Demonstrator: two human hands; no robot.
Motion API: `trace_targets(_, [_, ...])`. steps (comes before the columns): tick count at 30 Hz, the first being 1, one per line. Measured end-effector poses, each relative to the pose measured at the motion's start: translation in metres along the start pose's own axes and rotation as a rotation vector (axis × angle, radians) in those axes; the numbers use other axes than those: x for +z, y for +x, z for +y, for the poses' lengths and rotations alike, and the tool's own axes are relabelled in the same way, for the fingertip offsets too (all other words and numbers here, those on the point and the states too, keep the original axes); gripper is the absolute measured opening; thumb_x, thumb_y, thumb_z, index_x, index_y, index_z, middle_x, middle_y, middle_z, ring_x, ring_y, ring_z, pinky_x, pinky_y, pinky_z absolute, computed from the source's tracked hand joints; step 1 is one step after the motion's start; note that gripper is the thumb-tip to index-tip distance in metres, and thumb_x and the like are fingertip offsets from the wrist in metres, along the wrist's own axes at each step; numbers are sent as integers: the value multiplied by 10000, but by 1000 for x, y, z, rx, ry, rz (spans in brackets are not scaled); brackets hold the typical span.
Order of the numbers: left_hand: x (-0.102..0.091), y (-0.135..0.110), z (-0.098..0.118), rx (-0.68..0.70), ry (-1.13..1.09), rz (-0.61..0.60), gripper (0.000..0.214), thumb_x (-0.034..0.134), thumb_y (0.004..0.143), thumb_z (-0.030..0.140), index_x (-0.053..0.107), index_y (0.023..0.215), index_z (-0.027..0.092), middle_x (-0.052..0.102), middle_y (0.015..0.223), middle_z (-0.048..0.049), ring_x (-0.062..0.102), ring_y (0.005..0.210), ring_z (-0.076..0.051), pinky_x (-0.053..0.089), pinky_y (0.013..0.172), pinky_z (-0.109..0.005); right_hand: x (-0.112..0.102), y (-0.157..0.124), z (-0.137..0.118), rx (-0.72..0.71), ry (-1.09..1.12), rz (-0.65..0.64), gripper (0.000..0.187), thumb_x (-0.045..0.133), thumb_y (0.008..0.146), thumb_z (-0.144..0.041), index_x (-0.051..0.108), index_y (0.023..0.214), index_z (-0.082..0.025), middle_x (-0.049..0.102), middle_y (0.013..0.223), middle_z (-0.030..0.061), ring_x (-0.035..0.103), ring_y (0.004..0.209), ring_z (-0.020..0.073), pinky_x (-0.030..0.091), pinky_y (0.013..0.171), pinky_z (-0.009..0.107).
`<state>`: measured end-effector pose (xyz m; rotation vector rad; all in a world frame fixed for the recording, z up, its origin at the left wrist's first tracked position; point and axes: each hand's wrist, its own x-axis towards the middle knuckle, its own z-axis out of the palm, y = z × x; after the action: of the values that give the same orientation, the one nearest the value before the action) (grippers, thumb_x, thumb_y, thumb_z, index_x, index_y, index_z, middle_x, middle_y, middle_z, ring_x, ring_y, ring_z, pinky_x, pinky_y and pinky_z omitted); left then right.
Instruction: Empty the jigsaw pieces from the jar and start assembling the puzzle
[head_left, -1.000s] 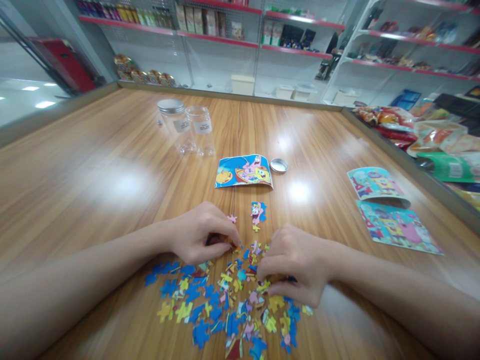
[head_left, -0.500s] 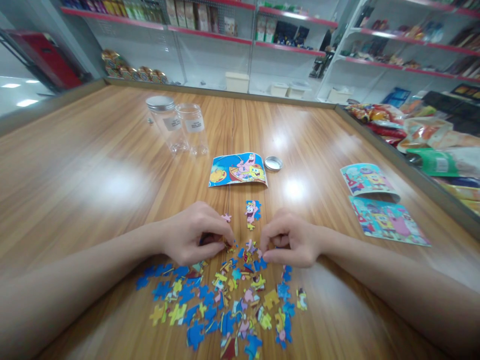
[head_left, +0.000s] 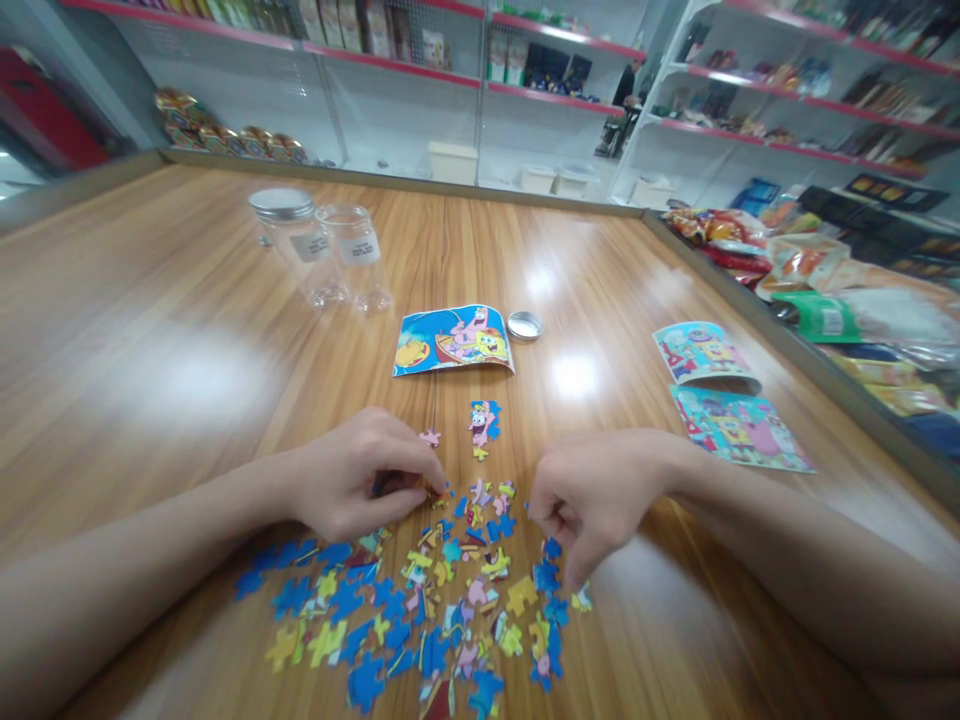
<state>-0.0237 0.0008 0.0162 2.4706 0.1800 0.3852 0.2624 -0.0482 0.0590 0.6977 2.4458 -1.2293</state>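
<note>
My left hand (head_left: pixel 367 475) is pinched at the left of the pile, thumb and forefinger on a small orange-tinted puzzle piece (head_left: pixel 437 496). At the pile's right edge, my right hand (head_left: pixel 596 500) points down with curled fingers, its tips closed over the top of a yellow-and-white puzzle piece (head_left: pixel 582 600) that they partly hide. Loose blue, yellow and pink puzzle pieces (head_left: pixel 390 600) spread between and below the hands. Beyond them lies a small joined section (head_left: pixel 484 424) with a pink cartoon face, a yellow piece below it and a pink piece (head_left: pixel 430 439) to its left.
A curved picture card (head_left: pixel 455 342) lies past the pieces, beside a round metal lid (head_left: pixel 526 325). A lidded clear jar (head_left: pixel 300 250) and an open clear jar (head_left: pixel 360 262) stand back left. Two more picture cards (head_left: pixel 739 428) lie right; packaged goods (head_left: pixel 825 290) line the right edge.
My right hand has moved right and nearer to me, from the pile's upper part to the yellow-and-white piece. My left hand stays at its spot. The view has shifted slightly right.
</note>
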Motion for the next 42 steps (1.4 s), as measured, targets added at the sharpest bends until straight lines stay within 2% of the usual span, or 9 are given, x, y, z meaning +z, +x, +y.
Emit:
trace_targets(4, [1,0,0,-6,-5,-1,211,577,867,139,715,1019,189,722,753,-57,675,651,-178,490,616,-296,3,-1,-5,38,-132,41,361,848,695,-468,663,647,-162,545,546,-79,416,450,49,238,451,213])
trace_targets(9, [2,0,0,18,-14,9,218,564,867,131,711,1020,182,722,749,-61,672,645,-177,492,609,-297,4,-3,-6,91,-124,17,346,817,740,-466,676,649,-163,564,553,-68,390,443,52,236,468,229])
trace_targets(14, [0,2,3,94,11,116,205,555,865,127,700,1001,175,686,725,-60,629,611,-168,510,628,-304,-5,-11,4,230,-116,4,344,835,712,-475,695,670,-164,570,556,-66,437,456,60,239,474,230])
trace_targets(17, [-3,5,6,110,90,182,183,566,865,142,702,982,181,701,826,-83,641,731,-197,533,715,-340,-15,-18,17,343,-118,39,371,826,706,-503,692,673,-159,586,560,-51,474,480,76,251,477,230])
trace_targets(20, [-3,9,6,92,160,168,209,603,864,167,707,1043,192,712,1070,-109,646,989,-252,533,897,-414,-21,-22,30,423,-127,122,377,762,770,-503,676,676,-148,579,553,-38,460,477,82,251,477,237])
trace_targets(24, [0,9,1,72,238,113,356,649,873,217,663,1229,203,618,1368,-111,521,1302,-310,440,1112,-507,-20,-18,33,372,-199,277,396,604,890,-413,601,599,-144,471,500,-42,353,468,77,233,491,253])
trace_targets(29, [3,8,-3,61,231,110,402,671,874,227,644,1275,207,628,1366,-99,478,1352,-312,433,1137,-515,-19,-14,37,221,53,282,368,509,938,-337,587,637,-140,534,566,-25,414,508,74,293,519,225])
trace_targets(33, [3,9,-3,56,227,112,389,671,877,224,652,1265,205,629,1366,-95,477,1345,-308,426,1139,-517,-20,-15,47,193,198,302,412,648,869,-434,510,600,-153,412,510,-68,352,486,62,235,466,205])
trace_targets(42, [3,10,-3,62,204,132,372,673,869,214,665,1241,204,644,1341,-96,492,1325,-302,435,1126,-511,-15,-9,35,286,36,372,454,710,831,-484,526,582,-153,452,504,-58,380,486,68,232,480,227])
